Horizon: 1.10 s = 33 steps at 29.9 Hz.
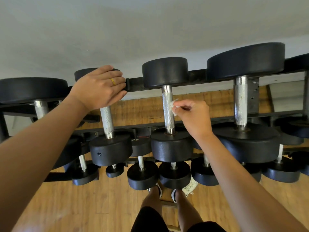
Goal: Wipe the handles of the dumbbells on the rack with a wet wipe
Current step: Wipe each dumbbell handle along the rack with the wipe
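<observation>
Left grip (100, 87), fingers extended and laid close together, rests palm-down on the rear head of the small dumbbell (110, 148) on the top tier of the rack (197, 77); a gold ring (113, 81) sits on one finger. The knurled handle (107, 120) of this dumbbell runs from under the palm toward the rack's front rail. Next along the tier, the middle dumbbell (165, 71) spans rear rail to front rail, and its steel handle (168, 113) is exposed. The wet wipe (173, 108), a small crumpled white wad, touches the right side of that handle at about mid-length. Right grip (192, 114) pinches the wipe between thumb and curled fingertips, with the wrist above the front head of the same dumbbell. Toward the rack's right end lies the large dumbbell (245, 59), well apart from both grips. Smaller dumbbells (142, 174) occupy the lower tier, near the front edge. Below, the wooden floor (66, 206) and the person's shoes (173, 195).
</observation>
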Available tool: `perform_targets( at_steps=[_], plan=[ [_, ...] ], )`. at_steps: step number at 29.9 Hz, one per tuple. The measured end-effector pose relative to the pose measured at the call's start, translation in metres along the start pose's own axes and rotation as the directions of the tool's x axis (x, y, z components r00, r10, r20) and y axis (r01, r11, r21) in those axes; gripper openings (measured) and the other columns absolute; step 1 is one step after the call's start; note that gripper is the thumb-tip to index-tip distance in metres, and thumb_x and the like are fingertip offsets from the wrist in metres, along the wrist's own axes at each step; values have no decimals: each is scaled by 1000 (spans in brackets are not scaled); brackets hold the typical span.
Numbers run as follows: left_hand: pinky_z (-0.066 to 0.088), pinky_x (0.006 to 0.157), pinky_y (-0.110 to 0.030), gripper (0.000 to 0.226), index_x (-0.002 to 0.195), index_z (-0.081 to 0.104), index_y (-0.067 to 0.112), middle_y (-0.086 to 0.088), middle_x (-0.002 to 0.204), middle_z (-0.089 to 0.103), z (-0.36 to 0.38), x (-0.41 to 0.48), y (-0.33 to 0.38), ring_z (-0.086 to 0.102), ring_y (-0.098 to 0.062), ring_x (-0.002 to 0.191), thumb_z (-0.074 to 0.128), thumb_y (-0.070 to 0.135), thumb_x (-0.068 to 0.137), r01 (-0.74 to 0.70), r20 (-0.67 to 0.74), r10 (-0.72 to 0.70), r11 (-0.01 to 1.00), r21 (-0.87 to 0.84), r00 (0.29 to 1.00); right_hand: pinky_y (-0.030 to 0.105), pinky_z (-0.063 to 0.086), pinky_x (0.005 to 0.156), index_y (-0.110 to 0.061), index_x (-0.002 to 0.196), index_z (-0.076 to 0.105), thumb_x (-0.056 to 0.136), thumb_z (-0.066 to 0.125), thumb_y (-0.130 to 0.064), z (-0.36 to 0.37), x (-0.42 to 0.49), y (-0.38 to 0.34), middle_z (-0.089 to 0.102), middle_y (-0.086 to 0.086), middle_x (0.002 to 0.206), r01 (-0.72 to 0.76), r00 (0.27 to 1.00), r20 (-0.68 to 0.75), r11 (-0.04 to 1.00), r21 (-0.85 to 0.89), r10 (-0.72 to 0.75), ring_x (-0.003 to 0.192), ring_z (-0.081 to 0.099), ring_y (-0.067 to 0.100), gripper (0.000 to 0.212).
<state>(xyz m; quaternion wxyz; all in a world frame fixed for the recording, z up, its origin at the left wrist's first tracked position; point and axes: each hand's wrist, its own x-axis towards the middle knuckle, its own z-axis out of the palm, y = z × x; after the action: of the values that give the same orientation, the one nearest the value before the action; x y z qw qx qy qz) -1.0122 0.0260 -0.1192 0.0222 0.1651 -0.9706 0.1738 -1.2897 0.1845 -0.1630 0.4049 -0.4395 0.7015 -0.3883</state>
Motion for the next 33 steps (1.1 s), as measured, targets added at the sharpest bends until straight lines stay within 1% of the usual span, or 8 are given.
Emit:
perform_targets(
  at_steps=[2,4,7,11,16,19,25,33],
  plan=[
    [42,111,-49,39,113,74,0,-17,114,74,0,0,0,67,-35,117,49,29,109,2,9,-2,1000,-1,1000,16,52,92,-18,98,79,84,77,-7,-5,-11,6,74,-13,100,-40,997,59,999,-1,40,94,67,-7,17],
    [42,112,-49,40,113,74,-1,-18,115,74,1,-1,-1,66,-36,118,47,29,110,5,17,-5,1000,-6,1000,5,47,86,-19,93,80,82,79,-8,-10,-26,14,72,-20,92,-82,985,146,995,-50,88,89,64,-15,15],
    [42,111,-50,40,113,74,-1,-18,115,74,0,-1,-1,66,-36,118,47,29,110,7,20,-6,1000,-9,1000,5,47,83,-22,92,80,81,81,-11,-17,-28,19,67,-27,85,-151,957,234,984,-91,169,91,65,-12,15],
    [43,111,-50,39,113,74,-1,-18,115,74,0,0,-1,67,-36,117,48,28,109,4,16,-4,1000,-13,1000,16,50,90,-24,91,79,83,79,-11,-23,-17,10,72,-22,94,-120,933,322,983,-140,160,94,66,-5,15],
    [43,110,-49,38,112,74,-1,-18,114,74,0,0,0,67,-36,117,49,28,109,6,13,-6,1000,-12,1000,30,58,91,-22,99,76,83,77,-7,-18,-10,-3,75,-14,101,-83,995,59,985,150,75,95,71,2,21],
    [43,110,-49,38,112,74,0,-18,114,74,0,0,-1,67,-36,117,49,28,109,5,16,-5,1000,-16,1000,30,59,88,-17,112,73,85,76,-8,-8,7,-18,75,-6,107,-11,998,-56,979,202,23,98,71,4,28],
    [41,112,-49,41,114,74,0,-18,117,74,3,-1,-2,66,-36,119,46,30,110,3,29,-3,1000,-16,1000,39,57,93,-17,109,76,88,75,-19,15,22,-20,75,-8,101,81,976,-199,996,-24,-84,91,70,2,21],
    [42,111,-50,42,112,74,0,-18,115,74,2,-1,-2,66,-36,117,45,30,110,-3,26,4,1000,-26,1000,18,57,79,-13,105,77,86,76,-9,13,-13,-2,74,0,101,221,962,-111,948,-231,-251,81,68,3,20]
  ],
)
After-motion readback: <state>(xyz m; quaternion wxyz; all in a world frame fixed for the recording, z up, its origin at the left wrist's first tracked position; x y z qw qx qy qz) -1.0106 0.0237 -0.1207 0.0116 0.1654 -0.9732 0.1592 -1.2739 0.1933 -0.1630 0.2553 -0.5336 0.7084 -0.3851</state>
